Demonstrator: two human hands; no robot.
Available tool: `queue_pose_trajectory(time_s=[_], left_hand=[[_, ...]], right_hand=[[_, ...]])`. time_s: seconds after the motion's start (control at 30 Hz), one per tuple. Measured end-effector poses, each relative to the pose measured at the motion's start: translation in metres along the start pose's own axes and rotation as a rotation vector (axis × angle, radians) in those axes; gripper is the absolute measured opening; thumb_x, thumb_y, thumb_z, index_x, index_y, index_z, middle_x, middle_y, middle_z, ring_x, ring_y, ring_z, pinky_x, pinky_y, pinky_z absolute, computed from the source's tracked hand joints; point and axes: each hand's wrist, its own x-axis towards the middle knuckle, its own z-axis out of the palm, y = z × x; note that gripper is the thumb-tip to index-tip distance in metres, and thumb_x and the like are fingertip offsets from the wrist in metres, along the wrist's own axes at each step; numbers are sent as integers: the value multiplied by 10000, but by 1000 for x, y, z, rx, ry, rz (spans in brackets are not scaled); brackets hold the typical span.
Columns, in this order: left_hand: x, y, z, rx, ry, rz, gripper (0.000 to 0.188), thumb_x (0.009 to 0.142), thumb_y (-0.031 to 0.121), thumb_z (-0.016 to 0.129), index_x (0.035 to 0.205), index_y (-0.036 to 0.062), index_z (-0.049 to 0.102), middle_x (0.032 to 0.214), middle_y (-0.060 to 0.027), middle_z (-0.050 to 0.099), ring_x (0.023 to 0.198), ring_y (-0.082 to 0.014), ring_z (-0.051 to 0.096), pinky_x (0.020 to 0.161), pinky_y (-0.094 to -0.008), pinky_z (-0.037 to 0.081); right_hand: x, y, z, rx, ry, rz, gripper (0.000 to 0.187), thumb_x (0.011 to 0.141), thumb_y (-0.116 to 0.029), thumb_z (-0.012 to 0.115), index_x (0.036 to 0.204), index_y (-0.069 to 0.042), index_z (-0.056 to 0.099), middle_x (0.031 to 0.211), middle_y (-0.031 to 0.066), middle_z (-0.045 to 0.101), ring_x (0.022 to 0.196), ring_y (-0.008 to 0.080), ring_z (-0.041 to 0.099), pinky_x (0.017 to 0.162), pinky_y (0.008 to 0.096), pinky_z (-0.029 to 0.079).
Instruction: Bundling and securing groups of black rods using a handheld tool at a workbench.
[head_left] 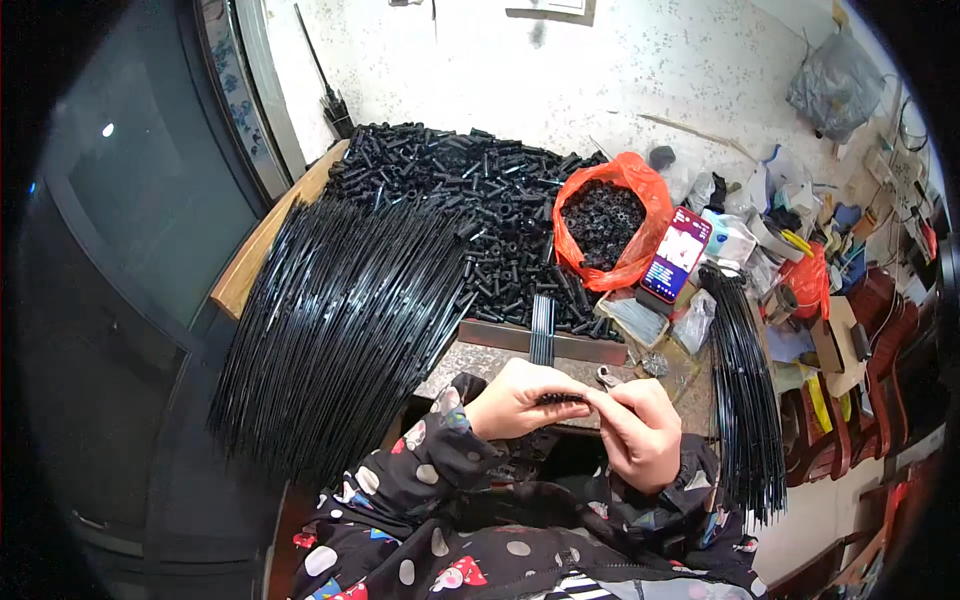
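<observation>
Left hand (522,400), right hand (642,432), lower centre; one phone (677,257), upper right.
Left grip holds uncountable, half-hidden dark pieces (560,399); cannot tell right grip.

Rod pile (340,330) left of tube heap (450,165), bag (655,212) right; bar (590,347) before heap, few rods (542,325) across it; phone (677,255) beside bag

Inside the left hand (515,400), the fingers (562,411) partly hide a row of dark pieces (560,398), too small to count; what the right hand (642,437) pinches is covered. At 12 o'clock the upper edge cuts off a white panel (550,5); at 6, the lower edge crops the patterned jacket (520,546). Toward 8, lower ends of black rods (340,310) blur into shadow. Black tubes (430,160) hide much of the tabletop (466,366).
</observation>
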Motion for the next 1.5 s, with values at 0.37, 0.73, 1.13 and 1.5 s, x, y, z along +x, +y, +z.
queue_pose_trajectory(time_s=[0.37, 0.73, 1.13, 1.5], left_hand=[[5, 0, -1, 64, -147, -4, 250, 628, 145, 586, 846, 46, 513, 802, -91, 532, 740, -221, 518, 650, -272, 404], [2, 0, 2, 57, -119, 94, 252, 666, 204, 547, 872, 63, 509, 760, -95, 526, 699, -250, 500, 650, -311, 381], [-41, -68, 41, 934, -382, -191, 838, 529, 472, 542, 1135, -14, 227, 1194, -233, 128, 1125, -339, 95, 792, -564, 178], [-84, -69, 37, 965, -363, -55, 784, 558, 472, 518, 1111, -23, 267, 1178, -216, 197, 1103, -306, 198, 850, -442, 204]], right_hand=[[15, 17, -9, 185, -99, -105, 249, 557, 1, 556, 801, -43, 552, 649, 52, 487, 585, 193, 455, 521, 267, 374], [27, 4, -1, 372, -199, -139, 296, 596, 26, 545, 886, -1, 490, 810, 113, 450, 701, 220, 448, 617, 281, 375], [-1, -29, -2, 727, -895, -251, 228, 665, -47, 487, 888, -2, 477, 731, 127, 499, 657, 237, 510, 615, 268, 424], [-1, 155, 28, -536, -332, 518, 84, 598, -130, 532, 650, -64, 541, 725, 59, 448, 735, 223, 432, 627, 313, 393]])
